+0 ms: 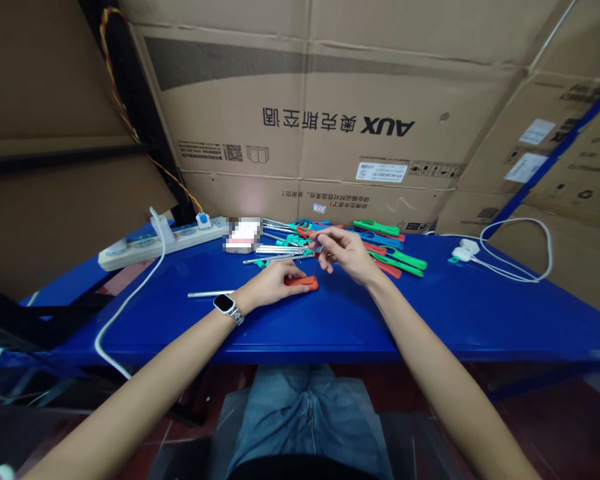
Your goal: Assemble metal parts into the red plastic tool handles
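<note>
On the blue table [480,313], colored handles [403,260] lie loose beyond the orange handle, in no container. The left hand [273,285] grips the orange handle [309,283]; above it, the right hand [350,255] pinches what seems a small screwdriver [319,247], shaft pointing down. Holding the handle flat and the shaft upright should help; tip contact is unclear.

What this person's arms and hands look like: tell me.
The left hand is ungloved; its wrist bears a watch with a black screen, pale case and silvery link band. The right hand is ungloved, its wrist bare. No sleeves show.
</note>
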Demonstrator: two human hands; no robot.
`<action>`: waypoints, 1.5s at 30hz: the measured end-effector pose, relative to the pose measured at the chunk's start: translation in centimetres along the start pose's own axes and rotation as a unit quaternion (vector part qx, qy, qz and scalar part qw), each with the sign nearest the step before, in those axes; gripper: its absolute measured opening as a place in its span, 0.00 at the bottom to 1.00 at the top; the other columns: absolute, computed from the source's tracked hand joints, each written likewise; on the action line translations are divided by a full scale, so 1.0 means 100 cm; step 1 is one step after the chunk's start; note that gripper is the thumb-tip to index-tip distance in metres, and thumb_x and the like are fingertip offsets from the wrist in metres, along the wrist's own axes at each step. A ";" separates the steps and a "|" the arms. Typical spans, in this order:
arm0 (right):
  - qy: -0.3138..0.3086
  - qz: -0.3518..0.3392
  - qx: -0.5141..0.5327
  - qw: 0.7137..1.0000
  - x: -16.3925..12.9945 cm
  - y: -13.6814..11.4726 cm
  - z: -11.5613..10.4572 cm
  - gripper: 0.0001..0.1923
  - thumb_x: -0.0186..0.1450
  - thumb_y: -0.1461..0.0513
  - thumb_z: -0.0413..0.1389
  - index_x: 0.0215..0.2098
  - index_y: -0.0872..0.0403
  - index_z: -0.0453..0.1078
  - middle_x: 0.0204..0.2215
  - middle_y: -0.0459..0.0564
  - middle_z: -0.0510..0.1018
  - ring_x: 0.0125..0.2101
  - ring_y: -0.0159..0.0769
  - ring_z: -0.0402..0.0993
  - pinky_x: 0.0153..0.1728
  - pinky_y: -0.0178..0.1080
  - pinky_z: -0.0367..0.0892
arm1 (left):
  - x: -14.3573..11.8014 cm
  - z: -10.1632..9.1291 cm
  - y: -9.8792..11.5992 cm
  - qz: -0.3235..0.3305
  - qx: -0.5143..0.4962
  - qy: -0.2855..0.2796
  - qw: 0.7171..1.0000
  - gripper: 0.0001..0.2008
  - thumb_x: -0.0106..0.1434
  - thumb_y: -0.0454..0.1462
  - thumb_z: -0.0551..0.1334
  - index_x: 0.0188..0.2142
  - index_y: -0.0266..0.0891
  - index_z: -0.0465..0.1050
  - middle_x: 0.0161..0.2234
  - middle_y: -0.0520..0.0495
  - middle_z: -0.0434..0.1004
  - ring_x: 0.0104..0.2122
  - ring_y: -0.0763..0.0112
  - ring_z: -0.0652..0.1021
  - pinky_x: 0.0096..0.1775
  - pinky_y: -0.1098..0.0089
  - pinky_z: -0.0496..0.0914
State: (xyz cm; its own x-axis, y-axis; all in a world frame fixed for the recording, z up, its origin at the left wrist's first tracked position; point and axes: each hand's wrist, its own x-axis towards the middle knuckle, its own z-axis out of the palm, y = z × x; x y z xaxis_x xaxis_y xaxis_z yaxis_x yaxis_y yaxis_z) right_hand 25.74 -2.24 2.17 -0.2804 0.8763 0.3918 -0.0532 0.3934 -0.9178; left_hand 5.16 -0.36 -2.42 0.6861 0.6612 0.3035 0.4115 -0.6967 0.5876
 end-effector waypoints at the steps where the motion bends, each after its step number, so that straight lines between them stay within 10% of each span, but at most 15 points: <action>1: 0.003 -0.001 -0.007 1.000 0.001 -0.001 -0.001 0.22 0.59 0.45 0.63 0.36 0.55 0.71 0.33 0.47 0.79 0.18 0.26 0.72 0.15 0.30 0.66 | 0.000 0.000 0.000 0.001 -0.002 0.000 1.000 0.19 0.62 0.50 0.65 0.42 0.37 0.81 0.35 0.45 0.80 0.33 0.66 0.76 0.36 0.68 0.67; 9: 0.095 -0.024 -0.072 0.993 0.005 0.005 0.000 0.24 0.56 0.44 0.65 0.28 0.52 0.63 0.15 0.38 0.69 0.13 0.26 0.65 0.13 0.29 0.60 | 0.000 -0.001 0.000 -0.004 0.000 0.005 1.000 0.20 0.61 0.51 0.65 0.42 0.37 0.81 0.35 0.44 0.80 0.33 0.65 0.76 0.37 0.67 0.67; 18: 0.236 -0.083 -0.131 0.959 0.005 0.012 0.000 0.19 0.62 0.46 0.60 0.30 0.51 0.63 0.19 0.39 0.69 0.15 0.27 0.64 0.16 0.32 0.58 | 0.000 0.000 -0.001 -0.005 0.025 -0.004 1.000 0.21 0.63 0.51 0.64 0.45 0.38 0.80 0.38 0.44 0.78 0.36 0.63 0.76 0.38 0.67 0.68; 25: 0.010 0.051 -0.439 0.897 0.002 0.036 -0.014 0.13 0.64 0.54 0.59 0.29 0.55 0.73 0.22 0.46 0.75 0.24 0.32 0.69 0.27 0.34 0.57 | -0.004 -0.003 -0.002 0.016 0.094 -0.024 0.995 0.21 0.62 0.50 0.65 0.48 0.40 0.78 0.44 0.43 0.76 0.43 0.59 0.76 0.47 0.64 0.68; 33: -0.015 0.075 -0.592 0.802 -0.004 0.030 -0.002 0.11 0.66 0.53 0.57 0.38 0.51 0.75 0.35 0.50 0.82 0.33 0.38 0.75 0.28 0.35 0.56 | -0.009 -0.013 0.001 0.039 0.141 -0.045 0.988 0.16 0.65 0.48 0.63 0.44 0.39 0.77 0.40 0.43 0.76 0.41 0.60 0.76 0.44 0.64 0.68; 39: -0.078 -0.030 -0.551 0.830 -0.012 0.018 0.011 0.19 0.72 0.53 0.48 0.32 0.52 0.76 0.33 0.51 0.80 0.39 0.40 0.73 0.35 0.37 0.60 | -0.010 -0.013 0.013 0.134 0.231 -0.022 0.964 0.16 0.69 0.46 0.60 0.49 0.40 0.76 0.45 0.40 0.74 0.47 0.55 0.72 0.51 0.58 0.65; 45: -0.088 0.031 -0.319 0.943 -0.011 0.019 0.017 0.33 0.70 0.40 0.39 0.25 0.54 0.68 0.15 0.43 0.67 0.18 0.31 0.63 0.23 0.34 0.54 | -0.010 -0.018 0.021 0.178 0.313 0.087 0.929 0.13 0.70 0.44 0.58 0.48 0.40 0.74 0.49 0.39 0.74 0.50 0.54 0.70 0.51 0.55 0.63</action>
State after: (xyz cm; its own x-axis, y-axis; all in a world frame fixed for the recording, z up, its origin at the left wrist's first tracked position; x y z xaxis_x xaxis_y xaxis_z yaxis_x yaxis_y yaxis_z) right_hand 24.31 -2.97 -0.09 -0.4214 0.8655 0.2706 0.5405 0.4793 -0.6915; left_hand 4.28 -2.02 -0.17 0.7607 0.3558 0.5429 0.4834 -0.8687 -0.1079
